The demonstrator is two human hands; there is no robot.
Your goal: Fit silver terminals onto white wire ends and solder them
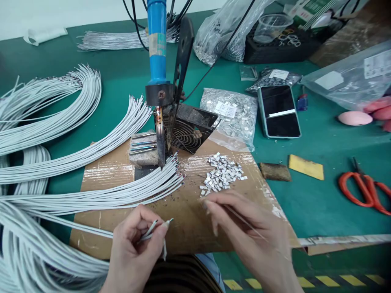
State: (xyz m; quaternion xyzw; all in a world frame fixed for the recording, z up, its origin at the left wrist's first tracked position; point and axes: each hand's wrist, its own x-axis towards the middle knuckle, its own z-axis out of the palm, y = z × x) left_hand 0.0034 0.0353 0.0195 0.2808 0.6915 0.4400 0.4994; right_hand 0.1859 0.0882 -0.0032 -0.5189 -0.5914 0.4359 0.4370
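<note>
My left hand [136, 244] is closed around a few white insulated wires [148, 232], their stripped ends poking out between thumb and fingers. A thin silvery strand of solder wire [247, 224] runs across the palm of my right hand [244, 228], whose thumb and forefinger are pinched together, slightly blurred. Those fingertips are just in front of a pile of small shiny metal pieces [221, 173] on the cardboard [189, 228]. Above the board a blue-handled soldering iron [157, 61] hangs tip down in a clamp. Its tip is close to the ends of a white wire bundle [106, 197].
More white wire bundles [85, 152] curve across the left. Behind the iron tip sits a black fan [189, 130]. A bag of metal pieces [230, 116], a phone [279, 112], a yellow sponge [306, 167], a brown sponge [275, 172] and red-handled scissors [365, 189] lie to the right.
</note>
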